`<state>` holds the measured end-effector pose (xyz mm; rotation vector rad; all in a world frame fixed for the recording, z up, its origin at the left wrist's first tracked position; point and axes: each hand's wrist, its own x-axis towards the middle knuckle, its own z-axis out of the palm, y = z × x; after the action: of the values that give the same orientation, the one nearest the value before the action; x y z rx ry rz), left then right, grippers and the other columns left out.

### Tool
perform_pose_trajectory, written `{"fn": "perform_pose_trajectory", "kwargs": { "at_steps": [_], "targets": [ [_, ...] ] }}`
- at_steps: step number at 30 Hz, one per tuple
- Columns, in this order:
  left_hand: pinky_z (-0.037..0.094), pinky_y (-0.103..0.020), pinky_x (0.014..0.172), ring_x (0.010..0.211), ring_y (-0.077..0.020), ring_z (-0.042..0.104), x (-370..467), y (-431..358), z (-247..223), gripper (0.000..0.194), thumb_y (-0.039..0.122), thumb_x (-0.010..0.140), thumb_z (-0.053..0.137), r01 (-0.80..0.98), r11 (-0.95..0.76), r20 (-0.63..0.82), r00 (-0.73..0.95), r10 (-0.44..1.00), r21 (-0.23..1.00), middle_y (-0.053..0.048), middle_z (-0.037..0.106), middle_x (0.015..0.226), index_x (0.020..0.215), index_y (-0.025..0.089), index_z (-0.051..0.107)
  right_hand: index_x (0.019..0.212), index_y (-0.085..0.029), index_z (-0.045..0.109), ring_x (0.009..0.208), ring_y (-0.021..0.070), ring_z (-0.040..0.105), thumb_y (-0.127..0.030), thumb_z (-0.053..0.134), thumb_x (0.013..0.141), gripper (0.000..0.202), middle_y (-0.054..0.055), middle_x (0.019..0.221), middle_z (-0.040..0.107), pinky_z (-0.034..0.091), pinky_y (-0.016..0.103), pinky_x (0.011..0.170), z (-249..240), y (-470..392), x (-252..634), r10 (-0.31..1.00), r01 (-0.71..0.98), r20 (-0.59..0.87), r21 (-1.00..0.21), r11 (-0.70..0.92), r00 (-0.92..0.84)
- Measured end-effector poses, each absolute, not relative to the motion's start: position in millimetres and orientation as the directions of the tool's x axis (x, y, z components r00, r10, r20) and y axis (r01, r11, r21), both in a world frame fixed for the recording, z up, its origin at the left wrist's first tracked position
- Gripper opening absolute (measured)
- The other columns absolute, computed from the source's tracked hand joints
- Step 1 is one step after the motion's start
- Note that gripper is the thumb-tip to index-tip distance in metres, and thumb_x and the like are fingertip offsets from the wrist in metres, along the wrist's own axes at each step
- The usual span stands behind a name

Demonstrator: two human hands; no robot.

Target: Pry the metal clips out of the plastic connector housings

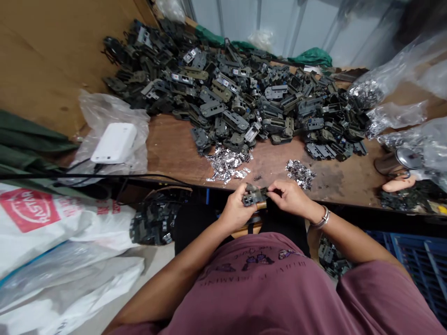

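Note:
A dark metal part (252,196) is gripped in my left hand (238,208), just in front of the table's near edge. My right hand (289,198) is pinched at the part's right end; whatever its fingertips hold is too small to make out. Beyond my hands, a pile of shiny small metal pieces (228,164) lies on the brown table (167,144), and a smaller pile of metal pieces (301,174) lies to its right. A large heap of dark metal assemblies (240,102) spreads over the back of the table.
On the left, a white box-shaped device (114,143) rests on clear plastic, with a black cable (153,176) along the table edge. A metal mug (396,162) and plastic bags (394,116) are at the right. White sacks (66,223) stand lower left, a blue crate (415,260) lower right.

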<state>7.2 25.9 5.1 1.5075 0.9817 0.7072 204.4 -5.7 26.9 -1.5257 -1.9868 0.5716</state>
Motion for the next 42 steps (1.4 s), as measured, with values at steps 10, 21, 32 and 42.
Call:
{"fn": "perform_pose_trajectory", "kwargs": {
  "at_steps": [10, 21, 32, 42],
  "targets": [
    [0.052, -0.027, 0.075, 0.083, -0.0150, 0.067, -6, 16, 8, 0.032, 0.020, 0.066, 0.073, 0.163, 0.013, -0.101, 0.541, 0.835, 0.987, -0.006, 0.072, 0.104, 0.094, 0.018, 0.058, 0.089, -0.018, 0.067, 0.068, 0.0115, 0.065, -0.016, 0.058, 0.090, 0.009, 0.002, 0.078, 0.071, 0.048, 0.021, 0.063, 45, -25, 206, 0.905, 0.671, 0.249, -0.609, 0.422, -0.344],
    [0.049, -0.025, 0.069, 0.070, -0.0118, 0.059, -12, 11, 9, 0.031, 0.027, 0.064, 0.076, 0.235, 0.047, -0.170, 0.534, 0.828, 0.971, 0.000, 0.066, 0.081, 0.088, 0.018, 0.059, 0.100, -0.017, 0.055, 0.073, 0.0153, 0.063, -0.008, 0.046, 0.090, 0.016, 0.008, 0.085, 0.067, 0.051, 0.025, 0.062, 8, -40, 187, 0.759, 0.666, 0.463, -0.387, 0.638, -0.459],
    [0.052, -0.025, 0.069, 0.074, -0.0141, 0.066, -15, 9, 7, 0.033, 0.027, 0.064, 0.077, 0.188, 0.028, -0.115, 0.476, 0.872, 0.982, -0.002, 0.072, 0.090, 0.092, 0.019, 0.061, 0.096, -0.020, 0.068, 0.067, 0.0133, 0.070, -0.029, 0.061, 0.089, 0.013, 0.004, 0.086, 0.074, 0.056, 0.025, 0.060, 4, -46, 187, 0.988, 0.286, 0.147, -0.949, 0.130, 0.039],
    [0.051, -0.035, 0.093, 0.103, -0.0215, 0.067, -19, 9, -19, 0.039, 0.031, 0.069, 0.078, 0.016, -0.101, 0.084, 0.440, 0.894, 0.995, -0.011, 0.070, 0.114, 0.100, 0.019, 0.057, 0.086, -0.015, 0.070, 0.041, 0.0017, 0.042, -0.033, 0.086, 0.058, 0.037, -0.003, 0.067, 0.063, 0.031, 0.014, 0.035, -3, -24, 150, 0.901, -0.590, -0.431, -0.717, -0.371, -0.043]
  ]
}}
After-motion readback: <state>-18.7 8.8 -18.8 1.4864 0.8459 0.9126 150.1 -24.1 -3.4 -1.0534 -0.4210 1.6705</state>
